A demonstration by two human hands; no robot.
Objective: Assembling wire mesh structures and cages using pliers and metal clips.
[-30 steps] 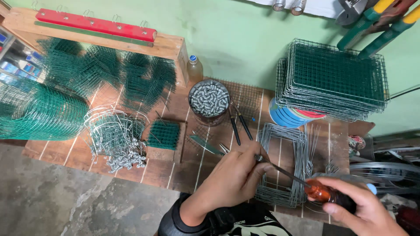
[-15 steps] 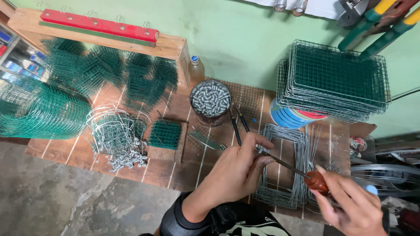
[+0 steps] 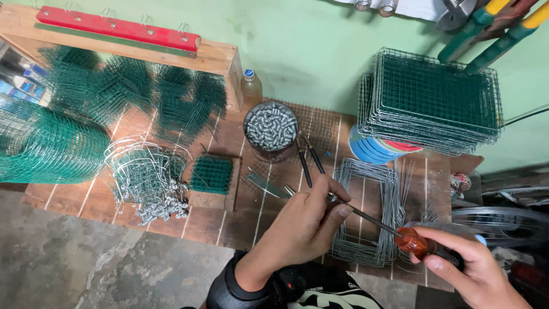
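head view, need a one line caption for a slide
Left hand pinches the shaft of a screwdriver, right hand grips its handle, over stacked wire frames.

Left hand (image 3: 303,226): reaching up from the lower middle of the view toward one o'clock, its back facing the camera.
Left fingers (image 3: 337,209): curling inward, thumb and fingertips pinching together at the hand's two o'clock edge.
Left wrist: bending slightly, wearing a dark cuff at the hand's seven o'clock side.
Right hand (image 3: 472,272): entering from the frame's four o'clock corner, pointing toward ten o'clock.
Right fingers (image 3: 440,240): wrapping closed in a fist-like grip, thumb lying along the front.
Spacing: the two hands are sitting near each other without touching, the right at the left's four o'clock.
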